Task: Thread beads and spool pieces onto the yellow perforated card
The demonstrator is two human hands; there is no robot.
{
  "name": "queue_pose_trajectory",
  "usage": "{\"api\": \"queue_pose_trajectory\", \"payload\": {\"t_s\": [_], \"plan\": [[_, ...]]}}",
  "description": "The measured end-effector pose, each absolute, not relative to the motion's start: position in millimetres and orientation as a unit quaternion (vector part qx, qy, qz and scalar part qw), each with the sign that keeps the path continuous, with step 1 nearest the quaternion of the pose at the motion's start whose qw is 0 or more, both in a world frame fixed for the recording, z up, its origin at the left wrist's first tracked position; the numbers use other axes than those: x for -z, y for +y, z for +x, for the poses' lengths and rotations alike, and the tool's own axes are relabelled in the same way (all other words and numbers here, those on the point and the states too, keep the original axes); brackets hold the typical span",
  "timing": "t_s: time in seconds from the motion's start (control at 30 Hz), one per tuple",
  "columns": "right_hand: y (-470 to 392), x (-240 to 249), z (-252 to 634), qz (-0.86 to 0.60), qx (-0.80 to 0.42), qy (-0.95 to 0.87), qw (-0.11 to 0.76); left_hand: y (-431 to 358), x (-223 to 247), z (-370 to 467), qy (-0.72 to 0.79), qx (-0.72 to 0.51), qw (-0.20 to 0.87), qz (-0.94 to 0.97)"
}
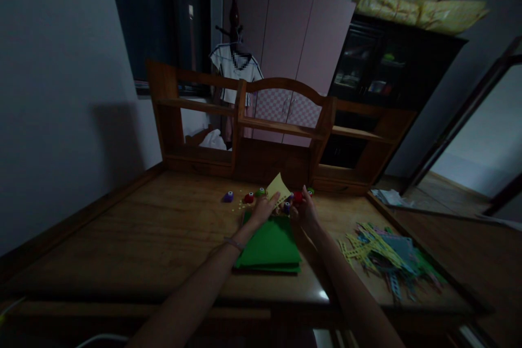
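Observation:
My left hand [264,207] pinches a small sheet of yellow paper [278,188], which has a row of punched holes along its lower edge. My right hand [307,213] is closed around a red craft punch [298,197], just right of the paper and apart from it. Under my left hand lies a stack of green paper [269,247]. More small punches stand behind and around my hands: a purple one [229,196], a red one [249,197] and green ones [260,192]. Tiny yellow cut-outs [240,206] lie scattered near them.
A heap of punched paper strips [383,250], yellow, blue and green, lies on the right of the wooden table [122,239]. A wooden shelf rack [281,128] borders the table's far side. A wall [73,119] stands at the left.

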State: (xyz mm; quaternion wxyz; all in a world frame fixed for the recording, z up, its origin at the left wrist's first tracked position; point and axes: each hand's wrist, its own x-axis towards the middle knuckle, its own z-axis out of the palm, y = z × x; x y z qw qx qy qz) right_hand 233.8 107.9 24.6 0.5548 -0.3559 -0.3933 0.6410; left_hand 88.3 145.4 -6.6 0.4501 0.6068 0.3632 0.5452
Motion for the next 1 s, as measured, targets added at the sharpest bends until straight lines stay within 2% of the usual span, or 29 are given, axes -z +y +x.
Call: {"api": "queue_pose_trajectory", "payload": {"t_s": [0.17, 0.43, 1.0], "plan": [[110, -22, 240, -0.325, -0.665, -0.343, 0.579, 146, 5, 86, 0.361, -0.564, 0.426, 0.607], [107, -30, 241, -0.320, -0.682, -0.359, 0.551, 143, -1, 78, 0.435, -0.562, 0.385, 0.589], [93, -44, 235, -0.307, -0.646, -0.386, 0.583, 146, 0, 78, 0.429, -0.578, 0.385, 0.577]]}}
